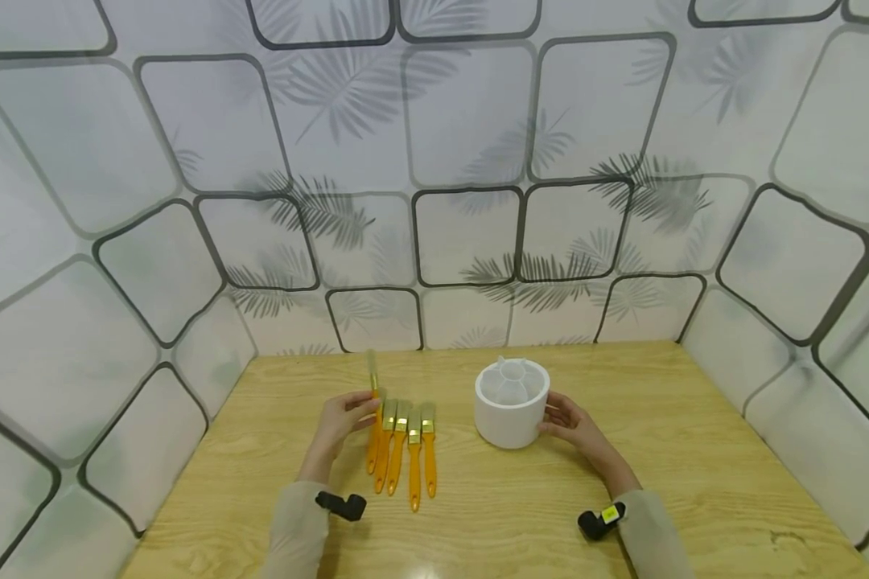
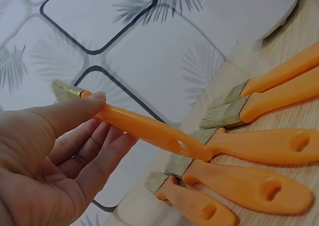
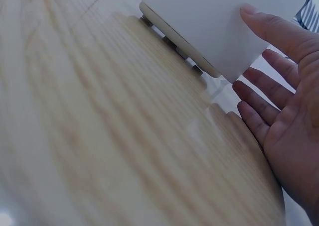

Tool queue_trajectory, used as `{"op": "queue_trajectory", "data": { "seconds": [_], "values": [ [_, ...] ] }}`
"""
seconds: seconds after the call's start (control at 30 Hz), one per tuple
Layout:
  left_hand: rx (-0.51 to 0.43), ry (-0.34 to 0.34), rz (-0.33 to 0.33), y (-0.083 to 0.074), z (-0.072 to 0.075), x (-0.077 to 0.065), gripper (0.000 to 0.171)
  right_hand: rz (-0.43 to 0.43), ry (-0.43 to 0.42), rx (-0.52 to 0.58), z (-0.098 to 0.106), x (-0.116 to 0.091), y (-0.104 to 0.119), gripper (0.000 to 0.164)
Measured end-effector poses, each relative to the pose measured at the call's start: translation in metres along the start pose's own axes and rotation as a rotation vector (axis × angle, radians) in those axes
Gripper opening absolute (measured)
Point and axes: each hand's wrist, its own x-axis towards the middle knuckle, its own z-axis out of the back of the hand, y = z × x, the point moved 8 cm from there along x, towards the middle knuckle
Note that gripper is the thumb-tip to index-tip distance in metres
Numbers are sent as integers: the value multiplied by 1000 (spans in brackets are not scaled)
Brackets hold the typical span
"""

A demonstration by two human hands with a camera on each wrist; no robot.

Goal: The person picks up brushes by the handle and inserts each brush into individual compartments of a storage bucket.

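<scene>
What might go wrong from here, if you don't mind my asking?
The left hand pinches the raised paintbrush near its ferrule, so its handle might swing. That handle's end appears close to the lying paintbrushes and could nudge them. The right hand touches only one side of the round white organizer, so a push might slide it.

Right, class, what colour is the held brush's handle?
The handle is orange, seen best in the left wrist view.

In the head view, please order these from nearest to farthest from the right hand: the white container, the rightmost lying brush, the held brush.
1. White container: just left of the right hand.
2. Rightmost lying brush: left of the container.
3. Held brush: farther left, pinched by the left hand.
</scene>
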Motion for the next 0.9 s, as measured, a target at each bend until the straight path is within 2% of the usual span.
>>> {"op": "queue_trajectory", "data": {
  "seconds": [0.37,0.9],
  "values": [
    [-12,-19,0,-2,-6,-3,35,-14,-6,-13,1,1,-1,60],
    [-25,18,-44,-16,-29,-1,36,2,4,-24,1,0,-3,59]
  ]
}}
